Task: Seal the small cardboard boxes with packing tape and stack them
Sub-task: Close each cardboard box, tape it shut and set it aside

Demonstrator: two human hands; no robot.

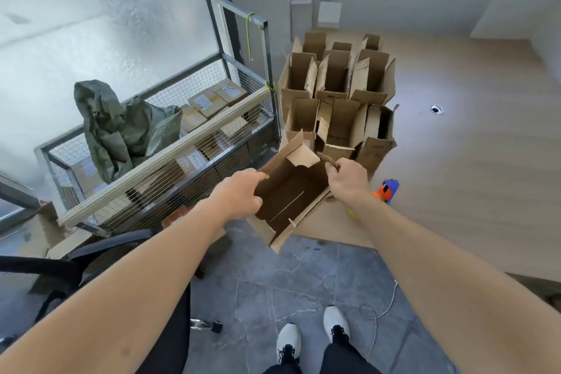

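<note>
Head view: an open, empty cardboard box (290, 194) is held mid-air at centre, left hand (239, 194) fingers clamped on its 9 o'clock wall, right hand (349, 181) fingers pinched on a 1 o'clock flap (327, 158); judged light, thin-walled, crushable, best gripped at wall edges.

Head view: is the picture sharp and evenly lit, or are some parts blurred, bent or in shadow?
Head view: wide-angle bending curves the wall and the wire cart rails; soft daylight, no hard glare; the inside of the open box held by the left hand and right hand is dark; the tape dispenser looks slightly blurred.
</note>
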